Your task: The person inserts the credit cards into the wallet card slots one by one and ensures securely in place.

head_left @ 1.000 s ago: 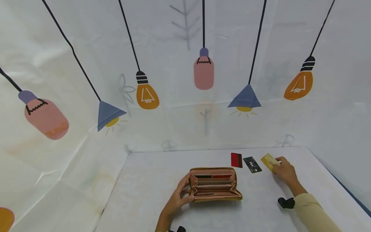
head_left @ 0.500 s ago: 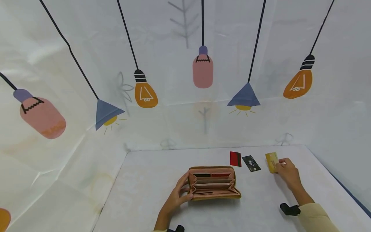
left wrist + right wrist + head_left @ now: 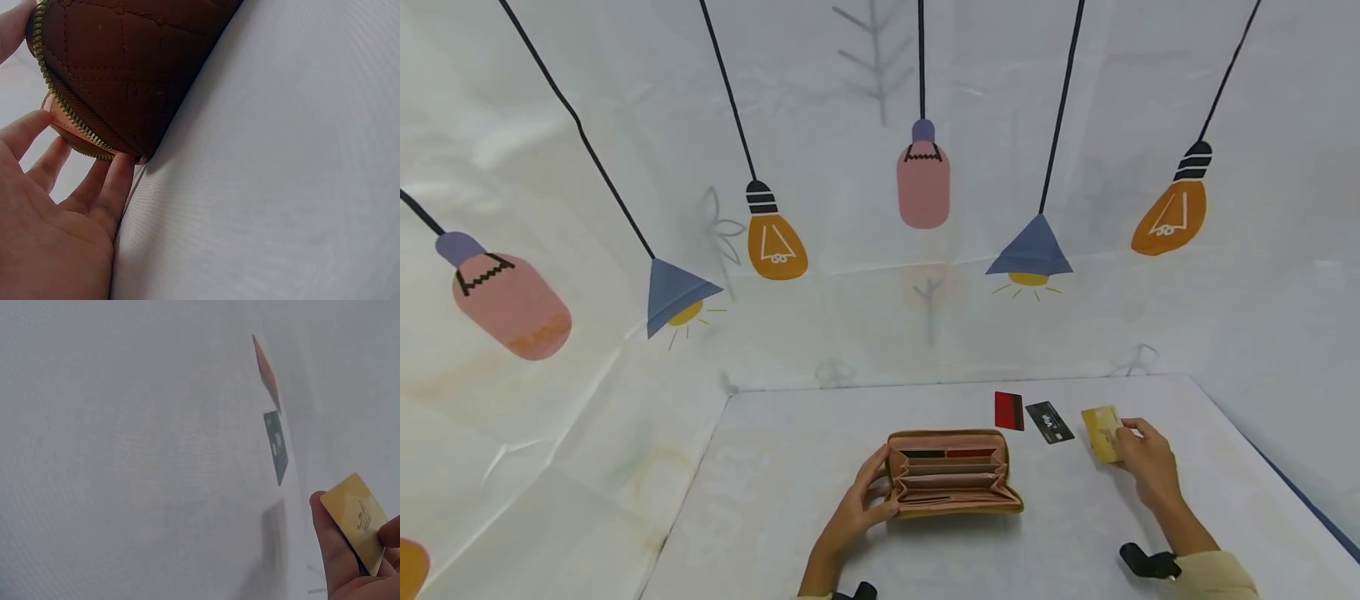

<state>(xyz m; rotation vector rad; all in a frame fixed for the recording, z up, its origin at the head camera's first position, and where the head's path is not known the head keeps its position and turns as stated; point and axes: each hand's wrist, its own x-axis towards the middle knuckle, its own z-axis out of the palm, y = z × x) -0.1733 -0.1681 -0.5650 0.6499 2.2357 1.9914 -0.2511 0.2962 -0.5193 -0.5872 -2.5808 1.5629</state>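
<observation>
A brown quilted zip wallet (image 3: pixel 955 510) stands unzipped on the table, its pink inner pockets facing up. My left hand (image 3: pixel 853 507) grips its left end, thumb at the near corner and fingers along the side. In the left wrist view the fingers (image 3: pixel 119 181) touch the brass zipper edge of the wallet (image 3: pixel 131 69). My right hand (image 3: pixel 1150 467) pinches a gold card (image 3: pixel 1102 433) above the table, right of the other cards. The right wrist view shows the gold card (image 3: pixel 359 519) between thumb and fingers.
A red card (image 3: pixel 1008 411) with a dark stripe and a black VIP card (image 3: pixel 1049 422) lie behind and right of the wallet. The white table (image 3: pixel 760 467) meets a white wall sheet (image 3: pixel 850 325) printed with lamps. Dark card edges show in the wallet's back slots.
My right hand first shifted slightly right with the gold card and turned it more upright, then came a little nearer. The left hand and wallet stay in place.
</observation>
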